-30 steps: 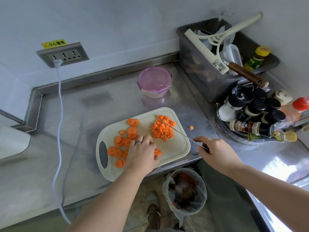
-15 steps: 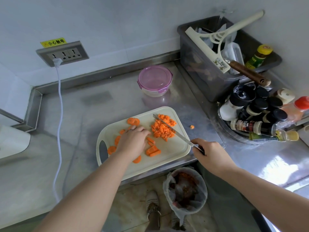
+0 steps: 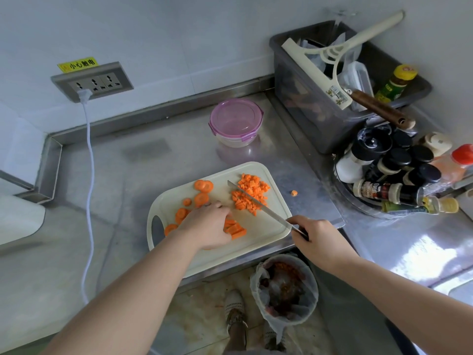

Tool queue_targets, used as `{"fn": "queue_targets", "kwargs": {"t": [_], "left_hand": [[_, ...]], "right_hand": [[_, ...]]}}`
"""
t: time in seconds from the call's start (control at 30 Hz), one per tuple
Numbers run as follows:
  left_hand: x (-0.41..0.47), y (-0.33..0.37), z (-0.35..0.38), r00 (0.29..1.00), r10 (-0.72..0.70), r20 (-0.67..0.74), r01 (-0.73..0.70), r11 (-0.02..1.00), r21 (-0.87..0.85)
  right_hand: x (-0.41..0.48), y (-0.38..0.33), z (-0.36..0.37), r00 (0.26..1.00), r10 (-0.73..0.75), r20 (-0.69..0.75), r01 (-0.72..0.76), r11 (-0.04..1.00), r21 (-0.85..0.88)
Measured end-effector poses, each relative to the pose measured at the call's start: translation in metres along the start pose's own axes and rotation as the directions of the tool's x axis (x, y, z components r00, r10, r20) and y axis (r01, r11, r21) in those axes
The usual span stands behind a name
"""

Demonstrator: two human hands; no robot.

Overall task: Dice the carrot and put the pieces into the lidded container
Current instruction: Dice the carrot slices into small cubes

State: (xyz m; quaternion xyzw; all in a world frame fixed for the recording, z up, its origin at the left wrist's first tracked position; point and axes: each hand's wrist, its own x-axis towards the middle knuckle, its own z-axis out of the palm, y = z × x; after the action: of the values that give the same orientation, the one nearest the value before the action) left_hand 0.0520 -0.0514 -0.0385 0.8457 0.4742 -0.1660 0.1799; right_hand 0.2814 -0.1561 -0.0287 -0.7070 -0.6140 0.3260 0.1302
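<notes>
The left hand (image 3: pixel 207 226) curls its fingers over the carrot strips (image 3: pixel 236 230) on the cutting board (image 3: pixel 256 242), probably bunching them for cross-cuts. The right hand (image 3: pixel 320 242) grasps the knife (image 3: pixel 256 201), its blade slanted across the diced pile (image 3: pixel 249 194) (the lidded container (image 3: pixel 235 121) stands closed behind).

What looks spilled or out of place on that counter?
One stray carrot piece lies on the steel counter, just right of the cutting board and apart from the diced pile on the board. It looks like it rolled off during chopping. Nothing else stands out.
</notes>
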Motion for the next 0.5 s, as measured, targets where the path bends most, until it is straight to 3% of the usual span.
{"fn": "queue_targets", "kwargs": {"t": [0.17, 0.33, 0.5], "left_hand": [[-0.003, 0.009, 0.007, 1.000, -0.029, 0.001, 0.029, 0.999, 0.038], [-0.007, 0.020, 0.017, 0.988, -0.101, -0.120, 0.094, 0.994, -0.058], [-0.007, 0.027, 0.022, 0.968, -0.206, -0.144, 0.176, 0.964, -0.200]], "right_hand": [[-0.005, -0.005, 0.005, 0.999, 0.002, 0.046, -0.001, 1.000, -0.008], [-0.009, -0.009, 0.014, 0.996, 0.010, 0.083, -0.008, 0.999, -0.036], [-0.007, -0.014, 0.023, 0.993, 0.025, 0.112, -0.020, 0.999, -0.050]]}}
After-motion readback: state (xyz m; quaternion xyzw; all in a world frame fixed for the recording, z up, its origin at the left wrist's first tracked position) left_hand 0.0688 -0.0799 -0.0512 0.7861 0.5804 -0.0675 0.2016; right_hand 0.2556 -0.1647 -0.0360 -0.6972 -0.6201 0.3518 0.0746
